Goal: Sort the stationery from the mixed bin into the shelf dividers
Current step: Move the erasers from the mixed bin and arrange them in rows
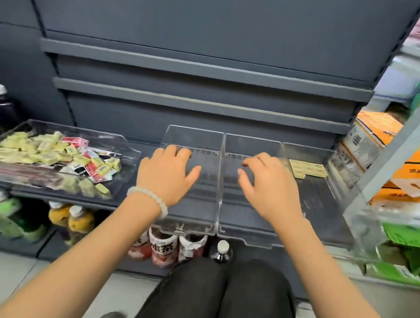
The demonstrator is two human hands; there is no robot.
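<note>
A clear mixed bin (124,149) on the dark shelf at left holds several small yellow packets (31,148) and a few red ones (90,167). Three clear shelf dividers stand side by side on the shelf. My left hand (166,177) hovers palm down over the left divider (193,135), fingers loosely bent and holding nothing. My right hand (269,185) hangs the same way over the middle divider (253,146), also holding nothing. The right divider (338,191) holds a flat row of yellow packets (307,169) at its back.
Drink bottles (165,246) stand on the lower shelf under the dividers, more bottles at lower left. Orange cartons (394,167) and green boxes (412,238) crowd the right side. Bare dark shelves (204,70) rise behind. My knees in black trousers (213,306) are below.
</note>
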